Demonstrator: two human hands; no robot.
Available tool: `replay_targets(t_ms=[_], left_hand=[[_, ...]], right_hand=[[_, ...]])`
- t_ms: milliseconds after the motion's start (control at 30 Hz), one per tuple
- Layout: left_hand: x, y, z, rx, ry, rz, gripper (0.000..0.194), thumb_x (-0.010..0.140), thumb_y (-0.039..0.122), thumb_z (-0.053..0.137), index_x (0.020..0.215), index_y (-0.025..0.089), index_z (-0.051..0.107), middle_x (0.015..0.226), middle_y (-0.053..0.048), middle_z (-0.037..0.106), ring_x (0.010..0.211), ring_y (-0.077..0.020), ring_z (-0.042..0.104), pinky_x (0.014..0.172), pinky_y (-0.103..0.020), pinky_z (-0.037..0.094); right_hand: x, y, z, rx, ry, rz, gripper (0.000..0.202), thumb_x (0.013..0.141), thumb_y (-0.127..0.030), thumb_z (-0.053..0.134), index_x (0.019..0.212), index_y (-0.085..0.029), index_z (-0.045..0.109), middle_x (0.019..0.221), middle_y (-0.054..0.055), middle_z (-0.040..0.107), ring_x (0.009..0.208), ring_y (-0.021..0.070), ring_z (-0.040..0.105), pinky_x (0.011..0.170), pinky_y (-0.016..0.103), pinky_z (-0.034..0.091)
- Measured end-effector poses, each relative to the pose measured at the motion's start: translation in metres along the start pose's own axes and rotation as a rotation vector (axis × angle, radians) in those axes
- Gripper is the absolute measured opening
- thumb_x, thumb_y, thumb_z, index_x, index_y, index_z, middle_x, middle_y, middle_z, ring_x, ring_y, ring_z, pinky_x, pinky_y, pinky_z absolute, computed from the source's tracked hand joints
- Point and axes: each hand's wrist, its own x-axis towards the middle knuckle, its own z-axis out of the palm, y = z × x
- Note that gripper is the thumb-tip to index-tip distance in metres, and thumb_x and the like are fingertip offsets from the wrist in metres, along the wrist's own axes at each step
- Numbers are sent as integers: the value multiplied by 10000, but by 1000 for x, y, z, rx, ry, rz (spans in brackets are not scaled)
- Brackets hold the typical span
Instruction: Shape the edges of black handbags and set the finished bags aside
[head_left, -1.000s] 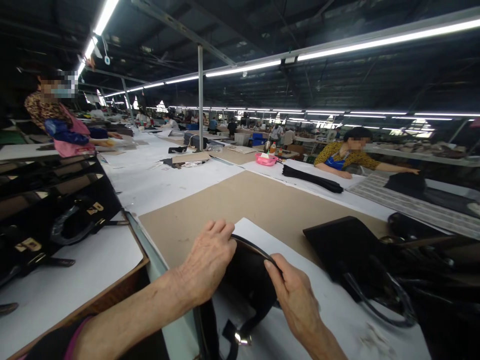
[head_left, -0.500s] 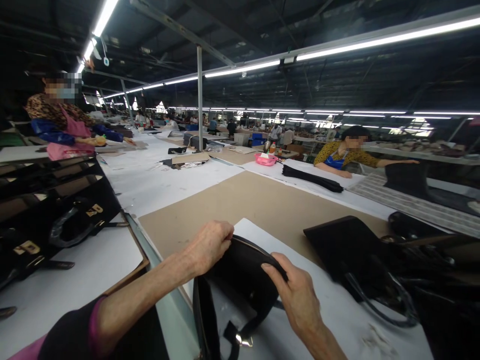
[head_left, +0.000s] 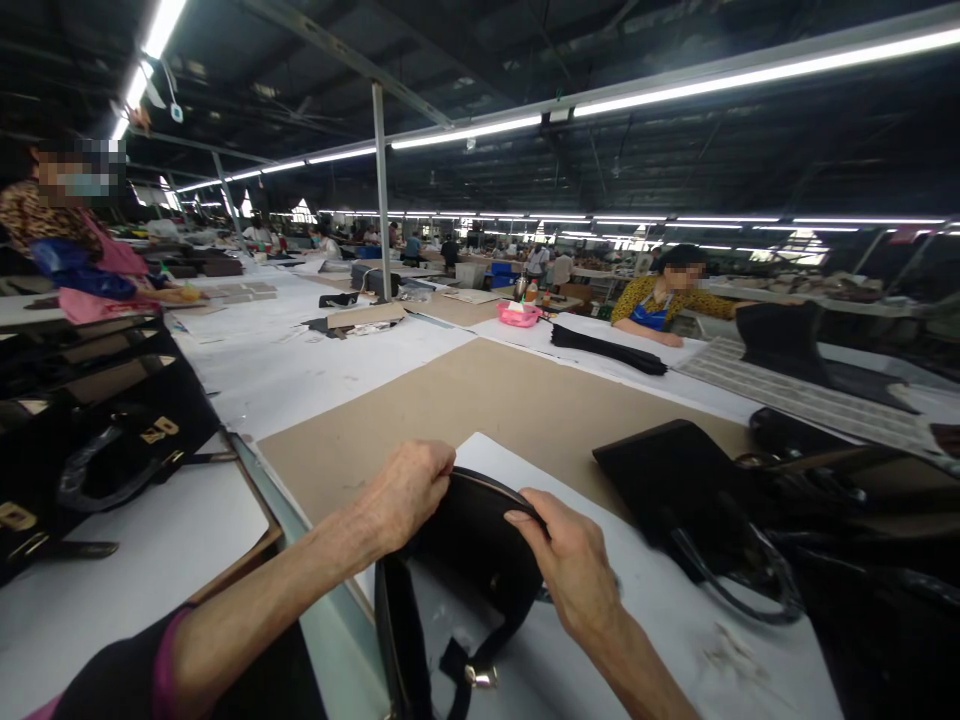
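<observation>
A black handbag piece [head_left: 480, 540], its panels spread apart, stands on a white sheet [head_left: 600, 640] in front of me. My left hand [head_left: 416, 490] pinches the upper left corner of its rim. Further right along the same edge, my right hand [head_left: 566, 550] grips with the thumb on the inner face and the fingers behind, partly hidden. A black strap with a shiny metal buckle [head_left: 481, 677] hangs at the bottom of the piece, below both hands.
Black bags with gold clasps [head_left: 160, 430] are stacked at left. More black bag parts [head_left: 660, 480] with a wrapped handle lie at right. Brown board [head_left: 420, 385] covers the table ahead. A pink basket [head_left: 519, 314] stands beyond. Co-workers sit at right [head_left: 652, 300] and stand at left [head_left: 82, 240].
The whole view has shifted slightly, so the surroundings sit further left. Both hands keep their hold on the bag's rim. The co-worker at left is now nearer the picture's edge.
</observation>
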Motion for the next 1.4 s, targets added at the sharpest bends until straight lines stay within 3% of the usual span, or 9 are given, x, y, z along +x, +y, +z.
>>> replay_targets(t_ms=[200, 533, 733, 833, 967, 1167, 1400], left_hand=[[1, 3, -4, -38, -20, -43, 101, 658, 107, 423, 591, 175, 456, 567, 33, 483, 544, -95, 413, 534, -212, 290], [6, 2, -5, -93, -40, -73, 94, 622, 108, 445, 553, 167, 422, 523, 46, 427, 522, -86, 378, 505, -210, 262], [8, 4, -7, -66, -31, -50, 97, 619, 90, 444, 574, 173, 425, 535, 45, 419, 530, -93, 370, 509, -217, 249], [7, 5, -8, -72, -31, -54, 96, 621, 84, 439, 610, 179, 434, 544, 48, 424, 533, -95, 370, 507, -217, 248], [6, 6, -7, -72, -8, -25, 120, 622, 80, 427, 666, 189, 456, 576, 45, 449, 551, -102, 387, 520, -216, 266], [3, 6, -10, -120, -21, -33, 234, 663, 82, 415, 811, 191, 560, 684, 17, 562, 636, -120, 491, 591, -213, 343], [6, 0, -6, -147, -49, 55, 248, 707, 105, 429, 781, 186, 652, 775, -6, 649, 730, -136, 567, 680, -219, 391]], right_hand=[[6, -7, -4, 95, -43, 108, 254, 849, -360, 431, 742, -212, 608, 604, -33, 575, 562, 119, 518, 561, 219, 387], [9, -9, -6, 92, -58, 137, 335, 861, -392, 385, 698, -197, 603, 591, -19, 562, 562, 120, 494, 563, 225, 372], [8, -4, -3, -22, -30, 68, 336, 863, -406, 381, 748, -206, 624, 595, -14, 587, 537, 115, 508, 532, 227, 360], [7, -2, 0, -222, 24, -24, 332, 877, -387, 369, 728, -206, 603, 574, -9, 574, 513, 119, 501, 524, 245, 331], [10, -10, 3, -477, 103, -197, 286, 888, -334, 378, 784, -184, 598, 705, 46, 613, 607, 162, 525, 607, 292, 315], [21, -26, 11, -490, 35, -248, 202, 880, -315, 418, 863, -183, 571, 663, 23, 590, 568, 163, 510, 573, 289, 273], [26, -20, 14, -450, 39, -278, 220, 886, -287, 424, 745, -195, 566, 605, -10, 578, 545, 140, 508, 564, 279, 244]])
